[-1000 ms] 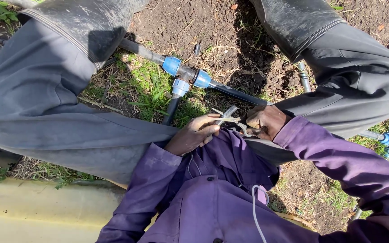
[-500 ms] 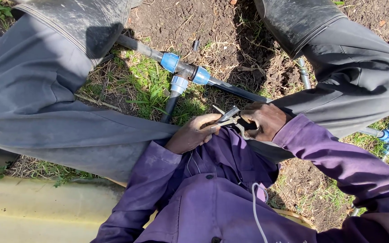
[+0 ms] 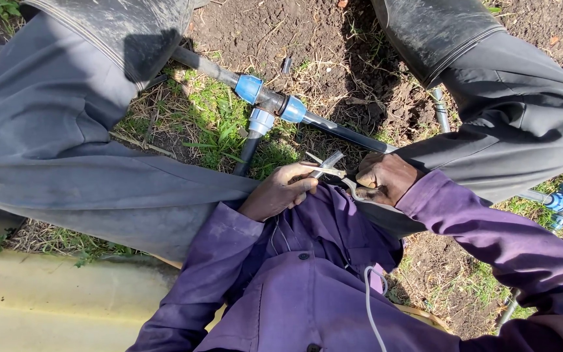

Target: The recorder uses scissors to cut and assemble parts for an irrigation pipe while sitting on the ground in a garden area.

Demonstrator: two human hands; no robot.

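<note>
Head view: the left hand (image 3: 278,193) and right hand (image 3: 382,179) meet above the lap, both grips closed on a small silvery metal hand tool (image 3: 331,171) held between them; its exact kind cannot be told. Just beyond the hands, a black plastic irrigation pipe (image 3: 343,133) with a blue-collared tee fitting (image 3: 265,104) lies on the grassy soil (image 3: 320,45) between the person's grey-trousered knees (image 3: 47,130).
</note>
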